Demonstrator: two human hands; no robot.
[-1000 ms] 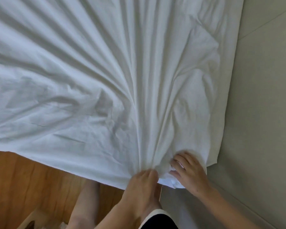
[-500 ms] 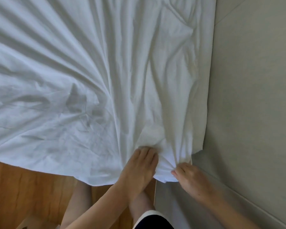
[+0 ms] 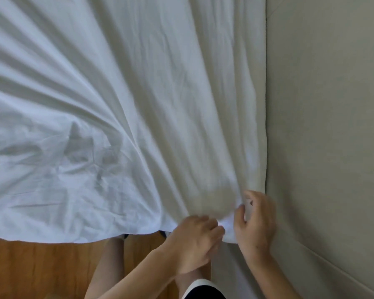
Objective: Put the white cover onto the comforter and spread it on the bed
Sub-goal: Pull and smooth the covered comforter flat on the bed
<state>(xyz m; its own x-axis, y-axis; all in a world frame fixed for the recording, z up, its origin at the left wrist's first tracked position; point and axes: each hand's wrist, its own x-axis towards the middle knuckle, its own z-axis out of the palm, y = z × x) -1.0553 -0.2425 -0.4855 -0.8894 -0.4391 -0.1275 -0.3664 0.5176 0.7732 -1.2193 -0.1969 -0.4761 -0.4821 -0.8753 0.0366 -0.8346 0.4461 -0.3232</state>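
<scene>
The white cover (image 3: 138, 104) lies across the bed in long creases that fan out from its near right corner. A darker bunched shape shows through the cloth at the left; what it is I cannot tell. My left hand (image 3: 194, 240) grips the gathered corner at the cover's near edge. My right hand (image 3: 254, 221) pinches the same corner from the right, fingers curled into the cloth. The corner itself is blurred.
A beige upholstered surface (image 3: 324, 126) runs along the right side, right against the cover's straight edge. Wooden floor (image 3: 41, 268) shows below the cover's near edge. My legs (image 3: 108, 270) stand there.
The cover's right edge has shifted right until it meets the beige surface. Both hands have moved right with the corner, and the creases now pull straighter toward them.
</scene>
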